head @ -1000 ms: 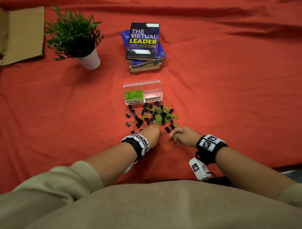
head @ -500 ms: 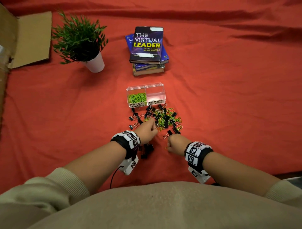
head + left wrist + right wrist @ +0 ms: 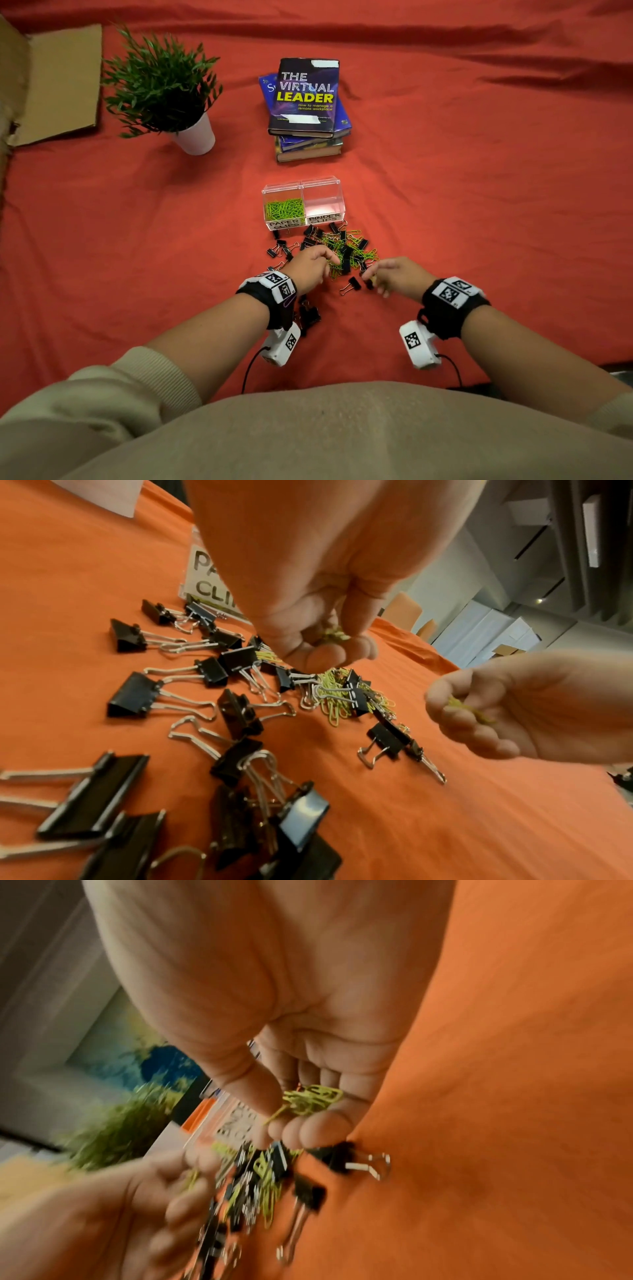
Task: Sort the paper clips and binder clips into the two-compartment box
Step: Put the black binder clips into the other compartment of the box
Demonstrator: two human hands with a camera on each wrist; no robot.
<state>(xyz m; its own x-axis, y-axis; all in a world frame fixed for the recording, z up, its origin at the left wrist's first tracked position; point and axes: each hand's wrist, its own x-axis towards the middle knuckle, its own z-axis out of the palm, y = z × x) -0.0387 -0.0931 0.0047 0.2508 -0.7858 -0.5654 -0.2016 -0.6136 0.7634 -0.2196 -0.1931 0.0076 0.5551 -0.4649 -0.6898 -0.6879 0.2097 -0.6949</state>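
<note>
A clear two-compartment box (image 3: 302, 186) stands on the red cloth; its left side, labelled PAPER CLIPS, holds green paper clips (image 3: 284, 209), and its right side, labelled BINDER CLIPS, holds nothing. In front lies a mixed pile (image 3: 346, 250) of black binder clips and green paper clips. My left hand (image 3: 313, 265) hovers over the pile's near left edge, fingers curled round a few green paper clips (image 3: 334, 637). My right hand (image 3: 390, 275), at the pile's near right corner, cups a bunch of green paper clips (image 3: 311, 1099) in curled fingers.
A stack of books (image 3: 306, 109) sits behind the box. A potted plant (image 3: 164, 92) in a white cup stands at the back left, beside a cardboard sheet (image 3: 58, 85). More black binder clips (image 3: 308, 313) lie under my left wrist. A lone binder clip (image 3: 351, 285) lies between the hands.
Both hands have moved forward to the near edge of the pile. The right hand, which dipped back toward me, now holds its paper clips up beside the pile.
</note>
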